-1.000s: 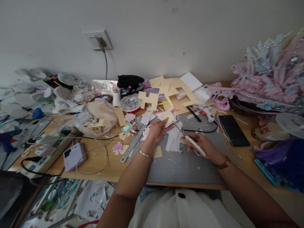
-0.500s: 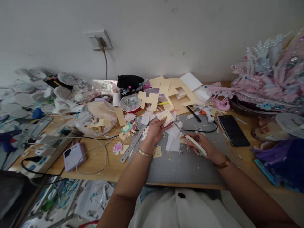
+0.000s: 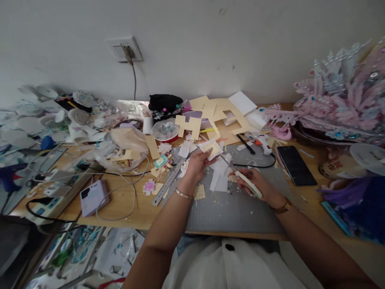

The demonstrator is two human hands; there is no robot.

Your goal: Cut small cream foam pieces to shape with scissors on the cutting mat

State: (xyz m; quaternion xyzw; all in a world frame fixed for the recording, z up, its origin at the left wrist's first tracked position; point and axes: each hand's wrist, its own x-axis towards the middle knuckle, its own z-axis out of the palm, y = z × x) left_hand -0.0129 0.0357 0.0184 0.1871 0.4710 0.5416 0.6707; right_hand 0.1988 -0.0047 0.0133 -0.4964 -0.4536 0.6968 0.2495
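Observation:
My left hand (image 3: 197, 163) pinches a small cream and white card piece (image 3: 212, 148) above the grey cutting mat (image 3: 234, 212). White-handled scissors (image 3: 247, 184) are in my right hand (image 3: 252, 183), their metal blades pointing up and left to the lower right edge of the card piece. White paper pieces (image 3: 219, 178) lie on the mat below the blades. A patterned cream square (image 3: 199, 192) rests beside my left wrist. Left of that wrist lies a metal ruler (image 3: 168, 184).
Cut cream card sheets (image 3: 222, 114) are heaped at the back. A black phone (image 3: 296, 165) and a glue gun (image 3: 264, 144) lie right. Cables, a power strip (image 3: 66, 188) and a lilac device (image 3: 94, 199) are left. Pink decorated headpieces (image 3: 337, 108) fill the right back.
The card piece has tilted slightly in my left hand by the scissor tips. My right hand has hardly moved.

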